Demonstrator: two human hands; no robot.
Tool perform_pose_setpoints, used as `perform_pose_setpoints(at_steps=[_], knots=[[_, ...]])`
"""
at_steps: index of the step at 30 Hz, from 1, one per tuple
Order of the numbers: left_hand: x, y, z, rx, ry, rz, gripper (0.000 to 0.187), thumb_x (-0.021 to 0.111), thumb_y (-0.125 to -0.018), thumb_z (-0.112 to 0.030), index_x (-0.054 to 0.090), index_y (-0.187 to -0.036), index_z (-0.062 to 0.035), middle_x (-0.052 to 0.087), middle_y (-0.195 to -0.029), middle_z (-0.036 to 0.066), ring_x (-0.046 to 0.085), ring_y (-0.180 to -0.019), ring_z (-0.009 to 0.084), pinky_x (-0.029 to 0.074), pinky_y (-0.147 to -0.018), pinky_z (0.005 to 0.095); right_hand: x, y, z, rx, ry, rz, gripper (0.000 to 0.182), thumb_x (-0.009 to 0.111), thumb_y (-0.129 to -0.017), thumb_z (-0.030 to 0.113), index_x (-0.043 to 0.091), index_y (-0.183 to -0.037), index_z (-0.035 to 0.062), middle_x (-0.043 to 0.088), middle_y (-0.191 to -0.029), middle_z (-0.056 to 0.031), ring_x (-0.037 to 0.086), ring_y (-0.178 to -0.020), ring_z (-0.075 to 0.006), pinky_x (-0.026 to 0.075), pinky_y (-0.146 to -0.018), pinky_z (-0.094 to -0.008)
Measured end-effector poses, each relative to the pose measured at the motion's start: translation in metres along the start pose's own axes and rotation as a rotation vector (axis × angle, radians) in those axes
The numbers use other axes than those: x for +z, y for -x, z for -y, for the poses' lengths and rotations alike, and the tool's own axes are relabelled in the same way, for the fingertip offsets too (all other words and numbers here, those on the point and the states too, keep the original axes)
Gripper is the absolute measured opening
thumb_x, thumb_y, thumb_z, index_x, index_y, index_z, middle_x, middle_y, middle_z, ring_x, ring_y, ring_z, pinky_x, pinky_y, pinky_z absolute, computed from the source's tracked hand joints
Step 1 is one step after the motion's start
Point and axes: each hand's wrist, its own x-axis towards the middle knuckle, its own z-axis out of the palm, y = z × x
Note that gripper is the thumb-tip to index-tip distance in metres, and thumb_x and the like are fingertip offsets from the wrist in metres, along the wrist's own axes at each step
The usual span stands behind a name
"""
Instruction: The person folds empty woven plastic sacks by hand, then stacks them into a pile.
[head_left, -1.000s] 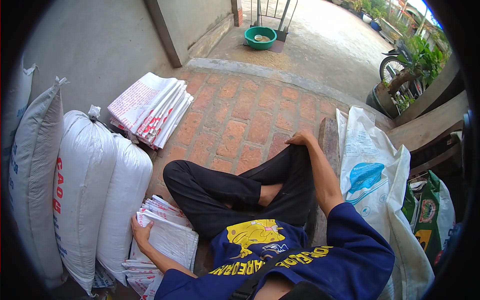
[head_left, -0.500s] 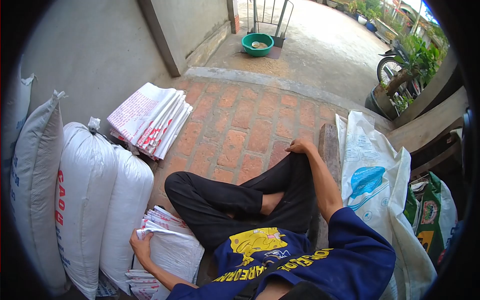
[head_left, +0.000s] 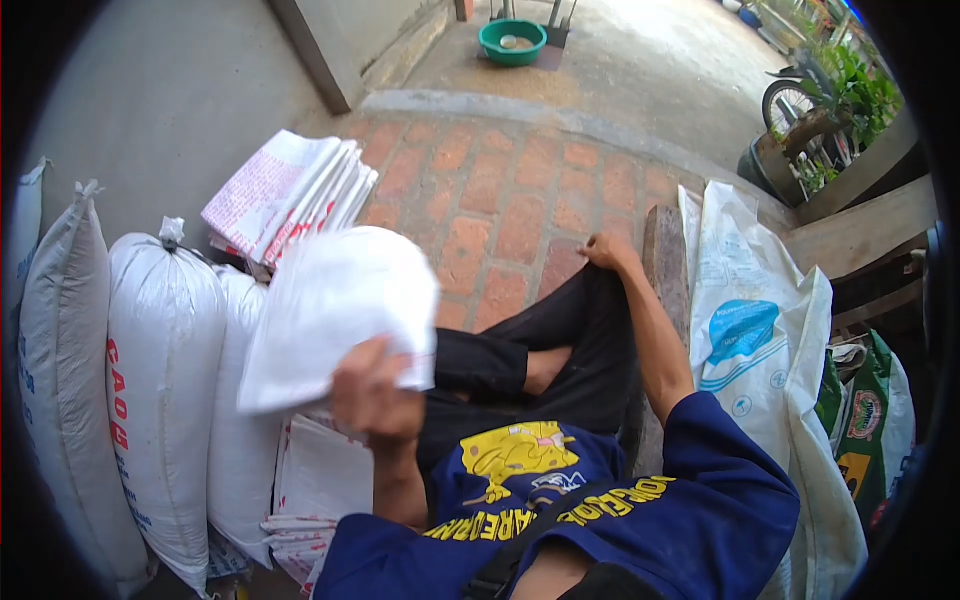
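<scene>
My left hand point(head_left: 378, 392), blurred by motion, is shut on a folded white sack point(head_left: 335, 300) and lifts it in front of my left leg. Below it, beside my left thigh, lies a stack of folded white sacks point(head_left: 325, 465) with red print along some edges. My right hand point(head_left: 608, 252) is at my bent right knee, its fingers closed on the black trouser leg point(head_left: 585, 310). Beyond the raised sack, another pile of folded printed sacks point(head_left: 275, 190) lies on the brick floor by the wall.
Full, tied white sacks point(head_left: 165, 390) stand along the left wall. A wooden beam point(head_left: 662, 300) and a large white plastic sack point(head_left: 745, 270) are at my right. A green basin point(head_left: 512, 45) sits on a hand truck outside, past the concrete sill point(head_left: 520, 110).
My left hand has taken a folded sack off the near stack and raised it forward and to the right. My right hand stays at the knee. The view has tilted down slightly.
</scene>
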Motion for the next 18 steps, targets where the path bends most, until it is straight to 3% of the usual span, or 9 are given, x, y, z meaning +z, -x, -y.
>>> perform_pose_setpoints(at_steps=[3,7,9,11,12,14,16,17,18], knots=[[0.023,0.030,-0.030,0.209,0.272,0.318,0.004,0.064,-0.082,-0.010,0.060,-0.082,-0.0081,0.067,-0.095,0.010,0.066,-0.089,0.0263,0.050,-0.076,0.0395,0.003,0.002,-0.003,-0.052,-0.192,-0.164,0.052,0.059,-0.087,0.051,0.070,-0.102,0.0022,0.069,-0.097,-0.0217,0.065,-0.098,-0.0360,0.049,-0.086,-0.0430],[0.030,0.062,-0.063,0.454,0.517,0.539,0.006,0.061,-0.081,-0.015,0.058,-0.080,-0.0100,0.064,-0.100,0.005,0.060,-0.105,0.0223,0.043,-0.095,0.0418,-0.003,0.004,-0.004,-0.026,-0.403,-0.059,0.054,0.056,-0.088,0.054,0.069,-0.105,0.0045,0.070,-0.094,-0.0196,0.066,-0.096,-0.0335,0.050,-0.083,-0.0409],[0.030,0.072,-0.069,0.400,0.584,0.607,0.005,0.063,-0.081,-0.014,0.058,-0.079,-0.0116,0.065,-0.106,0.003,0.058,-0.110,0.0217,0.039,-0.101,0.0432,0.003,0.009,-0.007,-0.021,-0.434,-0.044,0.055,0.055,-0.089,0.055,0.069,-0.107,0.0056,0.070,-0.094,-0.0190,0.066,-0.095,-0.0329,0.050,-0.082,-0.0405],[0.031,0.070,-0.070,0.344,0.611,0.646,0.006,0.065,-0.080,-0.014,0.059,-0.079,-0.0129,0.066,-0.108,0.002,0.057,-0.112,0.0211,0.036,-0.103,0.0439,-0.002,0.016,0.007,-0.174,-0.300,-0.269,0.048,0.054,-0.093,0.047,0.070,-0.100,0.0023,0.070,-0.088,-0.0197,0.069,-0.086,-0.0292,0.051,-0.075,-0.0378],[0.033,0.066,-0.068,0.331,0.665,0.670,0.007,0.065,-0.079,-0.014,0.059,-0.081,-0.0113,0.064,-0.110,0.004,0.056,-0.113,0.0219,0.036,-0.104,0.0439,-0.006,0.019,0.012,-0.173,-0.299,-0.262,0.048,0.054,-0.093,0.047,0.070,-0.100,0.0023,0.070,-0.088,-0.0197,0.069,-0.086,-0.0292,0.051,-0.075,-0.0378],[0.036,0.064,-0.064,0.317,0.720,0.693,0.010,0.065,-0.077,-0.014,0.058,-0.082,-0.0096,0.062,-0.111,0.006,0.056,-0.114,0.0227,0.036,-0.104,0.0438,-0.007,0.018,0.013,-0.210,-0.144,-0.100,0.046,0.051,-0.094,0.049,0.070,-0.107,0.0088,0.070,-0.096,-0.0189,0.067,-0.089,-0.0318,0.051,-0.078,-0.0404],[0.038,0.067,-0.058,0.398,0.806,0.847,0.020,0.071,-0.072,-0.015,0.058,-0.086,-0.0085,0.062,-0.112,0.007,0.055,-0.115,0.0240,0.037,-0.102,0.0432,-0.002,0.011,0.013,-0.257,-0.025,-0.011,0.045,0.050,-0.094,0.049,0.069,-0.110,0.0119,0.070,-0.097,-0.0177,0.067,-0.090,-0.0331,0.051,-0.078,-0.0414],[0.041,0.072,-0.054,0.389,0.886,0.986,0.034,0.077,-0.064,-0.018,0.059,-0.090,-0.0064,0.061,-0.112,0.008,0.055,-0.112,0.0250,0.040,-0.098,0.0412,-0.001,0.008,0.012,-0.308,0.095,0.072,0.044,0.050,-0.094,0.050,0.068,-0.114,0.0150,0.070,-0.098,-0.0165,0.066,-0.090,-0.0345,0.050,-0.079,-0.0424],[0.040,0.074,-0.051,0.395,0.889,0.988,0.034,0.077,-0.064,-0.018,0.059,-0.090,-0.0064,0.061,-0.112,0.008,0.055,-0.112,0.0250,0.040,-0.098,0.0412,0.003,0.008,0.011,-0.302,0.092,0.070,0.044,0.050,-0.094,0.050,0.068,-0.114,0.0150,0.070,-0.098,-0.0165,0.066,-0.090,-0.0345,0.050,-0.079,-0.0424]])
